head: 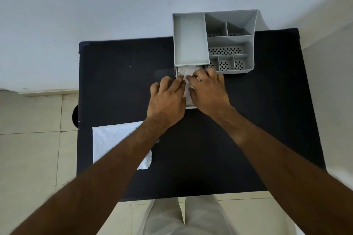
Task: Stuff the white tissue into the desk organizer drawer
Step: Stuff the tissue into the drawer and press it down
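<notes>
A grey desk organizer (193, 44) stands at the far side of the black table. Its drawer (192, 107) is pulled out toward me from under the left compartment. White tissue (186, 71) lies crumpled inside the drawer. My left hand (168, 99) and my right hand (208, 91) rest side by side on top of the tissue, fingers pointing away and pressing down on it. The hands cover most of the drawer, so only a strip of tissue shows between and beyond them.
Another white tissue sheet (110, 139) lies flat on the table's near left, partly under my left forearm. The black table (267, 120) stands against a pale wall, with tiled floor around it. My legs show below the near edge.
</notes>
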